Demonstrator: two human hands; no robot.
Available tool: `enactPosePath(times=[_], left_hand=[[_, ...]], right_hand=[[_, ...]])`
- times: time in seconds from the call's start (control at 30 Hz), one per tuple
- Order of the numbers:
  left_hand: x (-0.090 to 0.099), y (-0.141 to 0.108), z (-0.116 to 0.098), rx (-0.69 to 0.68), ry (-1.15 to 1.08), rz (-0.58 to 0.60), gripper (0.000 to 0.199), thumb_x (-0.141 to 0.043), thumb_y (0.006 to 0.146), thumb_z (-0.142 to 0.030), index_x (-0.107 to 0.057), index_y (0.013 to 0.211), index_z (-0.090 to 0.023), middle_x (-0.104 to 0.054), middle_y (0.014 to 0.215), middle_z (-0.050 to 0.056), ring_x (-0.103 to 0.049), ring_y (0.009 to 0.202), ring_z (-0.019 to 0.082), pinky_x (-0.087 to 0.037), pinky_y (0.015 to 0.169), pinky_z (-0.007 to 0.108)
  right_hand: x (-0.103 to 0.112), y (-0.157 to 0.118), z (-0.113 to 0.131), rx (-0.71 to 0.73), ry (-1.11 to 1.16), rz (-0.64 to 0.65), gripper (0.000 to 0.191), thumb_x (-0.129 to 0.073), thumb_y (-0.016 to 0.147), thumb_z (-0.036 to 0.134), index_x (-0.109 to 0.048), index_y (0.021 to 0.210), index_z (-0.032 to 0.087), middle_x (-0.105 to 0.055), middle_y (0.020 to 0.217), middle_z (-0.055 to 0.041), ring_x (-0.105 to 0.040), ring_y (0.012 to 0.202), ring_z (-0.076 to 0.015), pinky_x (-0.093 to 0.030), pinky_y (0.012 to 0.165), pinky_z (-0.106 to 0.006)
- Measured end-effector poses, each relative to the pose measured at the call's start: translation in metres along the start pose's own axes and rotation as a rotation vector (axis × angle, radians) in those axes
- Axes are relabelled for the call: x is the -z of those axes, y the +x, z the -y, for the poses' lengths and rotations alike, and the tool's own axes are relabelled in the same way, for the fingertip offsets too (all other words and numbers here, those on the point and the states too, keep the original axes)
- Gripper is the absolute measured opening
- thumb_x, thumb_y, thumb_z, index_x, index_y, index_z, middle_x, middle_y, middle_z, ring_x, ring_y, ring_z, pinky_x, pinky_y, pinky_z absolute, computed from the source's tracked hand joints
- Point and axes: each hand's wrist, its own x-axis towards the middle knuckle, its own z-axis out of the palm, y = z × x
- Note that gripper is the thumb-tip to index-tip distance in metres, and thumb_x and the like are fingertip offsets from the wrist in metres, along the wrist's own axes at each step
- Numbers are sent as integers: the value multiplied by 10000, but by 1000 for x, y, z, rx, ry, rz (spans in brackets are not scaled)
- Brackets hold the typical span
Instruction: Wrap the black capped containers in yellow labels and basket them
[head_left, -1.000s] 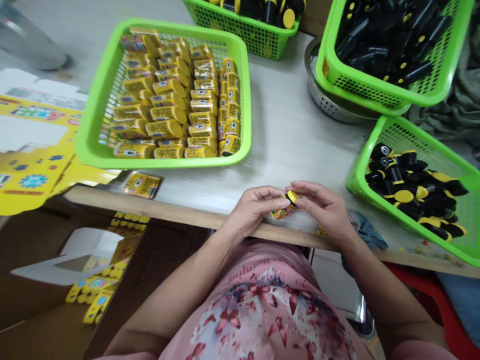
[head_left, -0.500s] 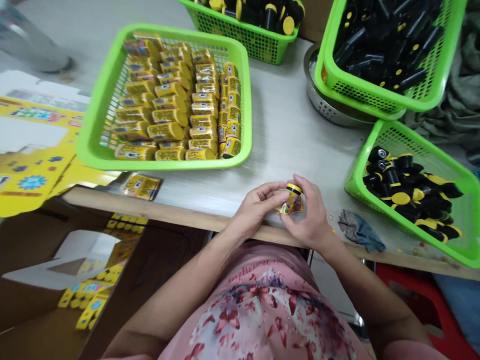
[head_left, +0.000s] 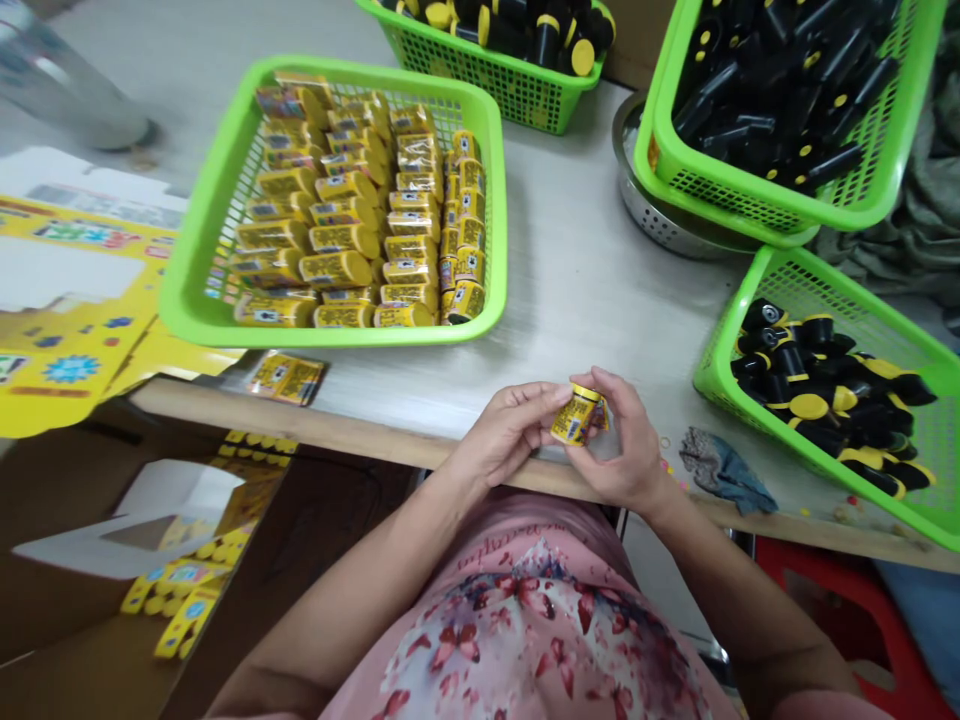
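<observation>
Near the table's front edge, a small yellow-capped canister (head_left: 576,418) with a printed yellow label around it is held between both hands, slightly tilted. My left hand (head_left: 514,428) pinches it from the left, thumb near the cap. My right hand (head_left: 626,440) curls round its right side, thumb low and fingers near the top. A small piece of printed yellow material shows behind the canister, partly hidden by the fingers. On the left, a flat stack of printed yellow labels (head_left: 287,378) lies by the edge.
A green basket (head_left: 330,336) holds rows of labelled yellow canisters. Green baskets at the right (head_left: 946,375), upper right (head_left: 900,150) and back (head_left: 517,100) hold black, yellow-capped canisters and black parts. A metal colander (head_left: 667,225), a cloth (head_left: 724,470) and a cardboard box (head_left: 60,620) are nearby.
The canister has turned in my fingers. The black band under its cap is covered now, and a different side of the label faces me. The view has shifted slightly.
</observation>
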Motion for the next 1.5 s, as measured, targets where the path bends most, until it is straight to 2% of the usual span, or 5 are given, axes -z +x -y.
enactPosePath(times=[0.3,0.67,0.97,1.2,1.5], left_hand=[[1,-2,-3,45,-13,48,404,-882,652,-431,-785,881,-113,-789,869,135,-752,754,229,-576,768,320],[-13,2,3,-308,242,-364,400,-935,531,-367,-760,824,-158,-748,738,13,-685,731,169,-543,768,291],[2,-6,6,-224,147,-161,445,-903,591,-243,-727,992,-165,-750,856,12,-677,755,140,-533,772,270],[15,-20,-7,-309,273,-103,660,-891,611,-222,-647,1224,-205,-721,931,21,-625,746,122,-496,760,270],[43,-29,-10,-255,377,-79,608,-886,624,-415,-713,1162,-192,-710,1145,119,-634,1023,244,-505,872,355]], right_hand=[[4,-1,3,22,43,26,789,-636,818,126,-272,1505,257,-645,1229,-118,-649,1137,-269,-587,941,-466],[0,-3,-6,27,-85,128,761,-574,895,161,-198,1547,272,-615,1326,-129,-604,1222,-294,-532,1016,-510],[20,16,9,70,-64,164,719,-625,895,205,-281,1525,257,-592,1352,-149,-560,1271,-301,-513,1049,-548],[51,63,19,261,-102,568,571,-423,885,20,-522,1387,272,-678,1252,-93,-619,1183,-255,-591,956,-470],[-26,225,-20,89,30,183,202,-617,892,277,-716,1060,224,-737,1086,-91,-697,950,-225,-595,880,-430]])
